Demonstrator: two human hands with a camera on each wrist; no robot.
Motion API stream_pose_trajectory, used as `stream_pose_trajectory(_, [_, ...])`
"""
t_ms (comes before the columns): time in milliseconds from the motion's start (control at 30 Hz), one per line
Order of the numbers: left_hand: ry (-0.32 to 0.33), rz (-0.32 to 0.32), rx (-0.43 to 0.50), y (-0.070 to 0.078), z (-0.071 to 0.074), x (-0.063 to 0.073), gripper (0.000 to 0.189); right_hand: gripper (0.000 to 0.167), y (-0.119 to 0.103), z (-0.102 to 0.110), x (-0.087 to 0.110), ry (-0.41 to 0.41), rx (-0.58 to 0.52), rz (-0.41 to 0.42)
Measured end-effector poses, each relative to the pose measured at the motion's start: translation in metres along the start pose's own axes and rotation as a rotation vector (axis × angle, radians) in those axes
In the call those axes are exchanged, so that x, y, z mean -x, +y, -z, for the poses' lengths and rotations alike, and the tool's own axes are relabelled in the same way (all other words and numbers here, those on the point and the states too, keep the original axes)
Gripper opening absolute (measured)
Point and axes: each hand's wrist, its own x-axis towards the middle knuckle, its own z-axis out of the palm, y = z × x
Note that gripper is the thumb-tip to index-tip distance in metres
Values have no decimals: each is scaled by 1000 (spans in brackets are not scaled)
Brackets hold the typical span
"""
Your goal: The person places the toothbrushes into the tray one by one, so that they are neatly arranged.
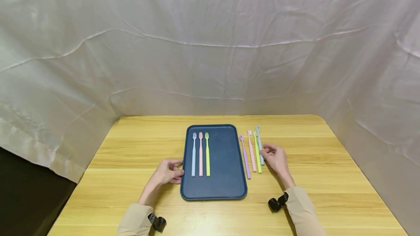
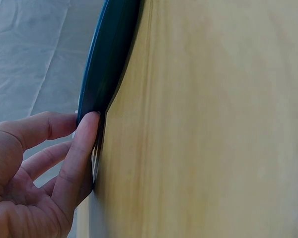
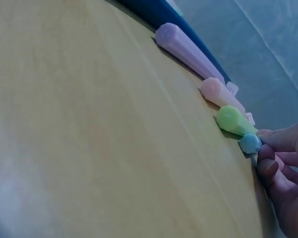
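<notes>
A dark blue tray (image 1: 226, 159) lies on the table with a light blue toothbrush (image 1: 193, 159), a pink toothbrush (image 1: 201, 159) and a green toothbrush (image 1: 207, 159) side by side on its left half. My left hand (image 1: 167, 172) holds the tray's left edge, thumb and fingers at the rim in the left wrist view. Right of the tray, my right hand (image 1: 275, 157) pinches another blue toothbrush (image 3: 250, 144) by its handle between thumb and finger. Against it lies a second green toothbrush (image 1: 258, 157), then a second pink toothbrush (image 1: 252, 152) and a purple toothbrush (image 1: 245, 157) nearest the tray.
The wooden table (image 1: 131, 152) extends to both sides and in front of the tray. A pale, wrinkled curtain (image 1: 216, 68) hangs behind it and along the sides. Small black wrist cameras sit at both sleeves.
</notes>
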Motion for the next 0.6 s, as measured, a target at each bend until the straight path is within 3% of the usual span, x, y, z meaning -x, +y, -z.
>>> stream_pose_trajectory(600, [1,3,2,-1,0,0,57,33,3,8,10,-10,11,0])
